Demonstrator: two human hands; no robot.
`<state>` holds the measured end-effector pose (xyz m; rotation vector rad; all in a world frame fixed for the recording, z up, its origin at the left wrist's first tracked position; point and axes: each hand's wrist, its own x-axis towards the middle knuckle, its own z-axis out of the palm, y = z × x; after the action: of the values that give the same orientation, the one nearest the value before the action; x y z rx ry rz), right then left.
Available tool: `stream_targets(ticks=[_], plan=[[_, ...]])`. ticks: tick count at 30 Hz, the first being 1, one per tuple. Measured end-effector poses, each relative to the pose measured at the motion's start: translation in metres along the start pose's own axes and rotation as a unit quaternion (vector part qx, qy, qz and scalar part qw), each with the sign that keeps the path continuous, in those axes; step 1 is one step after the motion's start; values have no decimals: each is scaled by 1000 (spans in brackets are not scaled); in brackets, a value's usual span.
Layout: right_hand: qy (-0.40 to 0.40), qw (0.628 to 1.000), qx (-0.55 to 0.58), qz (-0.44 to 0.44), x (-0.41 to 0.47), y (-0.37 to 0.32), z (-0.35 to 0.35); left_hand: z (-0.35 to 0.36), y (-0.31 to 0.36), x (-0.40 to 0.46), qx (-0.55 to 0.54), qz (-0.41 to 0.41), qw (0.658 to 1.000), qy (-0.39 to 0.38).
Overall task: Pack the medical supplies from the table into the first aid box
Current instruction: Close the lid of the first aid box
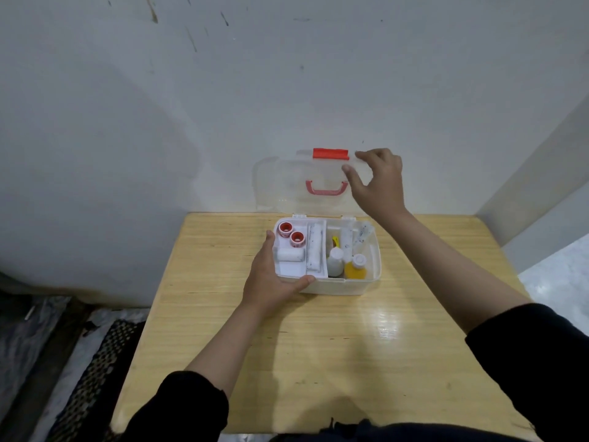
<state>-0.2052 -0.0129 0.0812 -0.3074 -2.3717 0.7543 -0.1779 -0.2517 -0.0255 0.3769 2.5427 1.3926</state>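
Two holds | left fingers (304, 282) grip box (350, 287) corner | right fingers (350, 171) pinch barely-visible lid (280, 186)

No legible text or labels.

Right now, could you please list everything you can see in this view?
first aid box: one, white, open, on the table
lid: one, clear with red latch and handle, raised behind the box
tray: one, white, box's left half
tape rolls: two, red and white, tray's far end
bandage roll: one, white, tray, nearer than the tape rolls
white bottle: one, box's right half
yellow bottle: one, white cap, right of the white bottle
table: one, pale wood
left hand: grips the box's near left corner
right hand: at the lid's right edge, grip unclear
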Motion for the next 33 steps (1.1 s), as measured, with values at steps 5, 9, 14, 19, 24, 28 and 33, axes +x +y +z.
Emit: stream_targets(ticks=[5, 9, 14, 19, 24, 28, 33], plan=[[26, 998, 47, -36, -38, 2, -15, 0, 0, 1, 3, 5, 1000, 1], [45, 996, 56, -46, -74, -1, -21, 0, -1, 2, 7, 5, 1000, -4], [34, 995, 85, -28, -119, 0, -22, -2, 4, 0, -19, 19, 1000, 6], [-1, 996, 85, -20, -148, 11, -17, -4, 8, 1, -48, 28, 998, 10], [-24, 997, 78, -4, -166, 22, -8, -6, 5, 0, -82, 7, 997, -7], [-25, 997, 69, 1, -169, 24, -5, -5, 6, -1, -95, -6, 995, 14], [-27, 997, 71, -5, -171, 26, -6, -9, 4, -3, -88, 6, 996, 15]])
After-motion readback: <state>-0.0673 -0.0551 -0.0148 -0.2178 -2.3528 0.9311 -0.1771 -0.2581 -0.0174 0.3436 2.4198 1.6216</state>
